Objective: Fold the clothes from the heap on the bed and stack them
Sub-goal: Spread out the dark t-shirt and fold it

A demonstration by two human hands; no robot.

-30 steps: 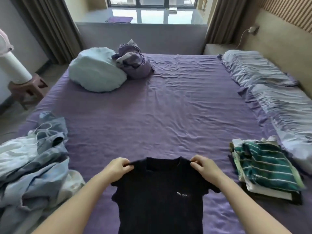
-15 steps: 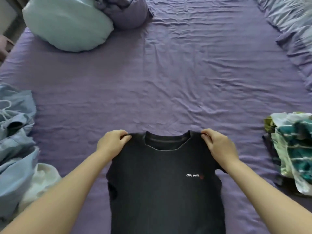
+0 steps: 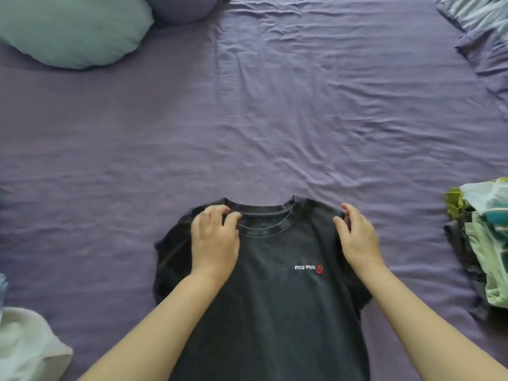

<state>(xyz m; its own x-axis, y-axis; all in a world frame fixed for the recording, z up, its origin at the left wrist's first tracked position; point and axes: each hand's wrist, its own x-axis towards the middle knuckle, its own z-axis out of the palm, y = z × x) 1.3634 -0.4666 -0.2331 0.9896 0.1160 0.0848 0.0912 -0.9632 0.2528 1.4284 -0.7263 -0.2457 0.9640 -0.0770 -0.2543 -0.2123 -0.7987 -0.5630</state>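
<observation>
A black T-shirt [image 3: 269, 298] with a small white and red logo lies face up on the purple bed sheet [image 3: 275, 119], collar pointing away from me. My left hand [image 3: 214, 243] rests on its left shoulder beside the collar, fingers spread and loosely bent. At the right shoulder seam lies my right hand [image 3: 357, 240], fingers nearly straight along the edge. Only a white and pale blue corner of the unfolded heap [image 3: 24, 345] shows at the lower left. The stack of folded clothes [image 3: 483, 243], green, white and teal, sits at the right edge.
A pale green pillow [image 3: 71, 26] and a purple bundle [image 3: 181, 6] lie at the far left of the bed. A striped grey blanket [image 3: 483, 28] runs along the far right. Wrinkled sheet stretches between them beyond the shirt.
The T-shirt was held up by both shoulders; now it lies flat on the sheet and both hands have loosened their pinch. The view has tilted down and closer.
</observation>
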